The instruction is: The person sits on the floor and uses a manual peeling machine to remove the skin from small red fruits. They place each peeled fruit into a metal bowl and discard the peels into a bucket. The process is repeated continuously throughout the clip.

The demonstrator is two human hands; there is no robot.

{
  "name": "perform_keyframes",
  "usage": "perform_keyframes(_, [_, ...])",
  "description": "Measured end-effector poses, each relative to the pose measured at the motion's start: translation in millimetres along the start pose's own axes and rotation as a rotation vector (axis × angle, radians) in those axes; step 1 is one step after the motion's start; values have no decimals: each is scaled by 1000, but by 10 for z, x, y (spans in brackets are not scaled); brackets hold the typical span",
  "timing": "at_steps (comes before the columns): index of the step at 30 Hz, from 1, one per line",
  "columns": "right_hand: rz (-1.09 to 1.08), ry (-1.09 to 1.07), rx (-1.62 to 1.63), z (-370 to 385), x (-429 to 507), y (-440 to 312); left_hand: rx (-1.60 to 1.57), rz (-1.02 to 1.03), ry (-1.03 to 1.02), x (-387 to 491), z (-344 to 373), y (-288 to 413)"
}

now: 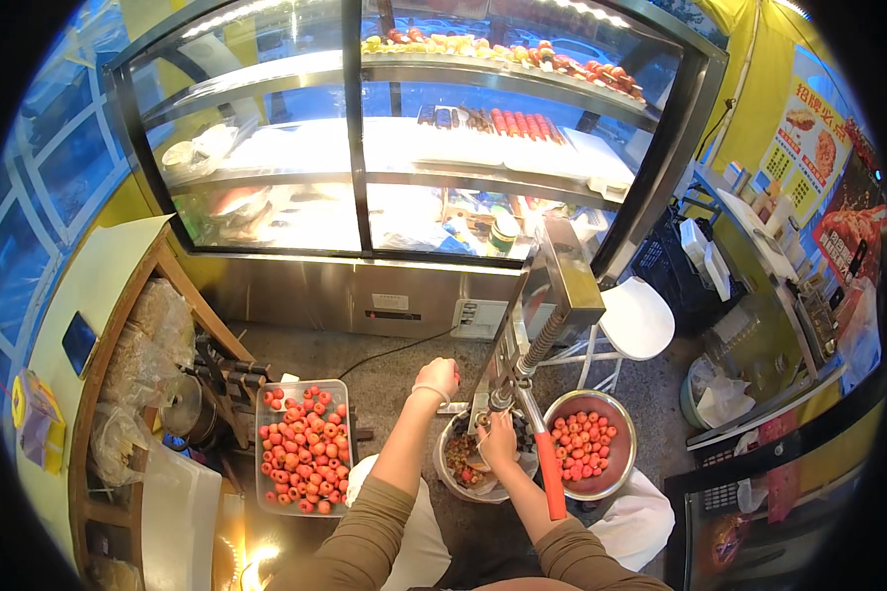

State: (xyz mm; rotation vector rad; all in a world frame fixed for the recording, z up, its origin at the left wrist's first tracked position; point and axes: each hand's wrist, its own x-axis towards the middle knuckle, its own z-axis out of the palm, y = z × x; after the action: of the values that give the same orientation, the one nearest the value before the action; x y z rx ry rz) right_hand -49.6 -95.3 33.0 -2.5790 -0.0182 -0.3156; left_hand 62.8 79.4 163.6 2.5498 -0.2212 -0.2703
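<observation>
My left hand (436, 380) is raised left of the steel lever press (514, 369), its fingers curled around something red, apparently a hawthorn fruit. Below the press head, my right hand (499, 441) has its fingers at the coring end; whether they hold a fruit is hidden. The press's red handle (550, 473) angles down beside my right forearm. A lined bucket (443, 473) of fruit scraps is under the press. Whole red hawthorn fruits (303, 451) fill much of a clear plastic tub (260, 491) to the left. More red fruits (580, 443) lie in a metal bowl (622, 462) to the right.
A glass display case (362, 148) with skewered candied fruit stands ahead. Behind the press is a white folding stool (638, 314). A wooden shelf unit (118, 325) with a phone (80, 343) on top borders the left. A black cable (392, 351) crosses the floor.
</observation>
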Motion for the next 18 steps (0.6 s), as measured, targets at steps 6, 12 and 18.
perform_keyframes(6, [-29,-50,0,142,-60,35,-91,-25,50,3,-25,-15])
perform_keyframes(12, [-145,145,-26,74,-33,-25,-417,-9,142,80,-3,-68])
perform_keyframes(18, [8,160,18,-36,49,-115,-1199,129,119,115,-132,40])
